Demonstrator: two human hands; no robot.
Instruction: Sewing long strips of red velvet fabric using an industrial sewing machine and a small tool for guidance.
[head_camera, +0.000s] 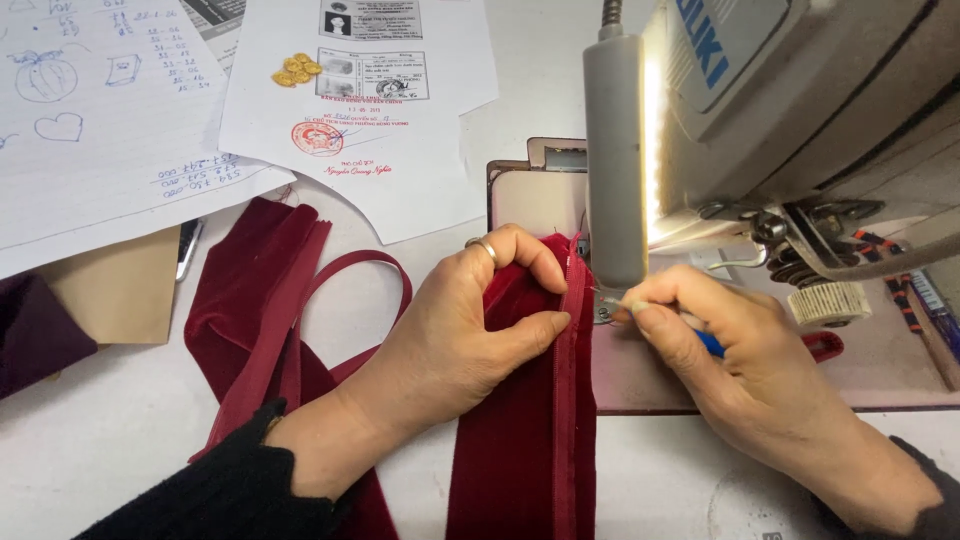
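we see the left hand (470, 330), ring on one finger, grasping a bunched fold of dark red velvet fabric (520, 440) with its zipper edge, just beside the sewing machine (800, 110) foot near the worktop's middle. the right hand (740, 360) pinches a thin blue-handled tool (708, 343), its tip at the needle area, touching the fabric edge. printed papers (370, 110) lie at the worktop's (100, 430) far edge, a red strap (350, 275) loops left of the hand.

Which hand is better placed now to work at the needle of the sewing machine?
Probably the right hand: it holds a thin tool with its tip at the needle area, beside the zipper edge. The left hand is busy gripping the folded red velvet.
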